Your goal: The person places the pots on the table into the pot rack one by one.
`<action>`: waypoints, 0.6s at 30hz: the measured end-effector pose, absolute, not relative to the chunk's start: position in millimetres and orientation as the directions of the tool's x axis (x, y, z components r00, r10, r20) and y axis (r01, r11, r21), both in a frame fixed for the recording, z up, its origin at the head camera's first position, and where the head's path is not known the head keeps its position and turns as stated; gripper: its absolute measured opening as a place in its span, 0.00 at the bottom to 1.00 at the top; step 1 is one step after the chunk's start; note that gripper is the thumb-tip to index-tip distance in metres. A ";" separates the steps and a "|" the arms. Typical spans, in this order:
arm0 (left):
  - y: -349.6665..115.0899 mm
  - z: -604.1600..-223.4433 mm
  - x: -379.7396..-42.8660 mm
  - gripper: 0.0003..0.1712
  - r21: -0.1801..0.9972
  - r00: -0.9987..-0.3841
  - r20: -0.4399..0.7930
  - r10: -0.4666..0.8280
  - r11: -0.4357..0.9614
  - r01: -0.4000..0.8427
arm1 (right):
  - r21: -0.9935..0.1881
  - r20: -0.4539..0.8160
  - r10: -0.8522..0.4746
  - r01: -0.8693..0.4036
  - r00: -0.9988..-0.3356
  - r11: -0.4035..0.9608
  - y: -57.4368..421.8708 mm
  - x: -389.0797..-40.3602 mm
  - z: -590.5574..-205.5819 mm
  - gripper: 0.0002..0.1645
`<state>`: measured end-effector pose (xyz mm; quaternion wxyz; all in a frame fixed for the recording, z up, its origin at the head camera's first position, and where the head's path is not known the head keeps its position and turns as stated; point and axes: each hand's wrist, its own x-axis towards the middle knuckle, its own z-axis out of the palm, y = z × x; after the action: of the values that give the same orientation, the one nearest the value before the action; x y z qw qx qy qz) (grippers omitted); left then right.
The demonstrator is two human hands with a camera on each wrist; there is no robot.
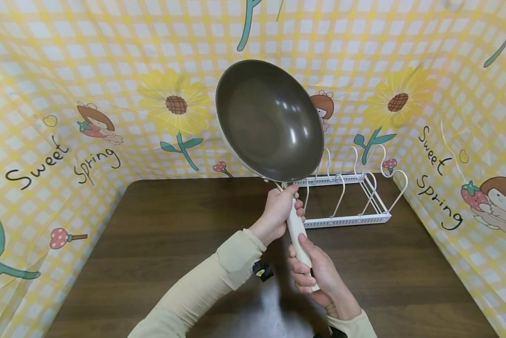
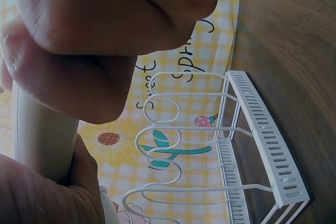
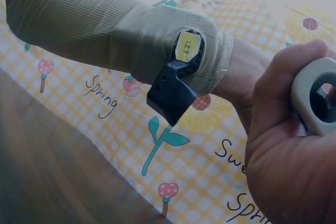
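Observation:
A frying pan (image 1: 270, 122) with a dark brown, shiny inside is held up, its bowl facing me and tilted. Its cream handle (image 1: 296, 225) slants down to the right. My left hand (image 1: 278, 211) grips the handle just below the bowl, thumb along the top. Lower down, my right hand (image 1: 322, 272) is wrapped round the handle near its end. In the left wrist view, curled fingers (image 2: 79, 77) lie over the pale handle (image 2: 44, 135). The right wrist view shows the handle's hollow end (image 3: 310, 98) emerging from a hand.
A white wire rack (image 1: 346, 220) with curved dividers stands on the brown wooden table (image 1: 172, 225), behind and right of my hands. Yellow checked cloth (image 1: 151, 47) hangs along the back and both sides. A black camera mount (image 3: 176, 90) sits on the left sleeve.

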<state>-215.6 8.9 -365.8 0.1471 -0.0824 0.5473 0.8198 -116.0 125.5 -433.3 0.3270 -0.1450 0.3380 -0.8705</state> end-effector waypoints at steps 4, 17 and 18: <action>10.8 -365.8 -215.1 0.17 0.875 -0.944 -0.295 0.150 -0.355 -0.330 | -0.677 0.048 -0.669 0.468 -0.742 -0.567 127.0 -115.0 -433.6 0.26; 19.2 -366.2 -212.9 0.17 0.882 -0.942 -0.297 0.159 -0.332 -0.334 | -0.660 0.088 -0.664 0.455 -0.742 -0.597 132.4 -111.4 -432.9 0.28; 19.8 -366.1 -212.8 0.17 0.882 -0.940 -0.298 0.164 -0.331 -0.337 | -0.661 0.089 -0.663 0.453 -0.744 -0.598 133.0 -111.0 -432.8 0.28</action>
<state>-212.8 19.8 -366.1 0.1541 -0.0775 0.5575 0.8121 -111.0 133.0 -432.8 0.3176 -0.1652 0.3165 -0.8784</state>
